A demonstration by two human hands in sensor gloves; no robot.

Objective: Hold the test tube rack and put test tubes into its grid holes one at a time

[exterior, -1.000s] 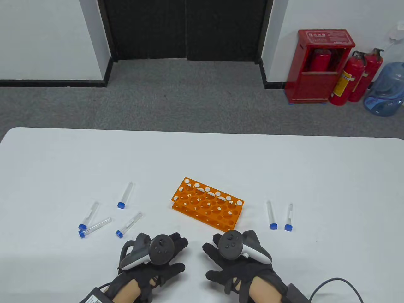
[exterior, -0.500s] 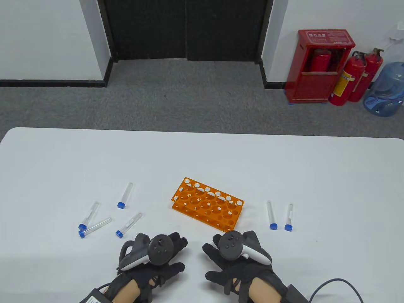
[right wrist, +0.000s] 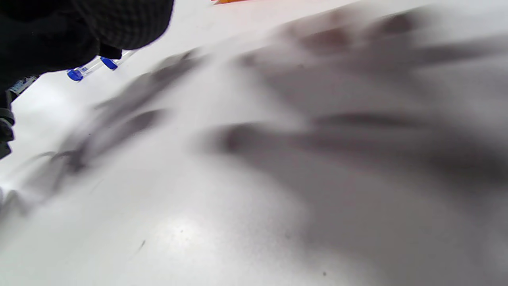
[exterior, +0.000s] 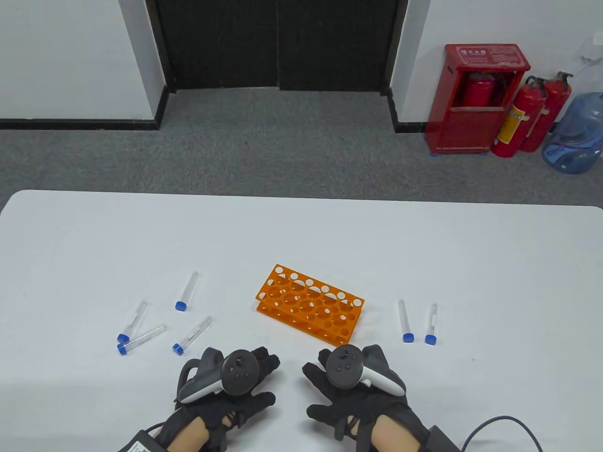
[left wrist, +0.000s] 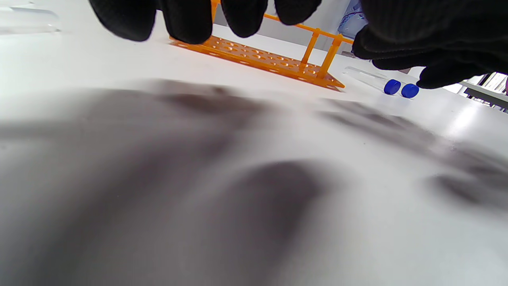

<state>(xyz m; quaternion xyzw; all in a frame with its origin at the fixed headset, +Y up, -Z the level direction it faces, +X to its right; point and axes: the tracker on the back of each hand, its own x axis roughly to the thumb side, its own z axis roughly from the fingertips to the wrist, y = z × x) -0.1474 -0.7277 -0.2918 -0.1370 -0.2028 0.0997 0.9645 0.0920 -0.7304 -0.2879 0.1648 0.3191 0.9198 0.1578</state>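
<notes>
An orange test tube rack (exterior: 310,307) stands empty near the middle of the white table (exterior: 301,235); it also shows in the left wrist view (left wrist: 262,59). Several clear tubes with blue caps lie flat on the left, among them one (exterior: 187,291) farther back and one (exterior: 192,335) close to my left hand. Two more tubes (exterior: 404,320) (exterior: 431,324) lie right of the rack. My left hand (exterior: 235,376) and right hand (exterior: 351,376) rest palm down in front of the rack, fingers spread, holding nothing.
A black cable (exterior: 504,426) loops from my right wrist at the table's front right. Beyond the table are grey carpet, a red extinguisher cabinet (exterior: 476,99) and a blue water jug (exterior: 577,134).
</notes>
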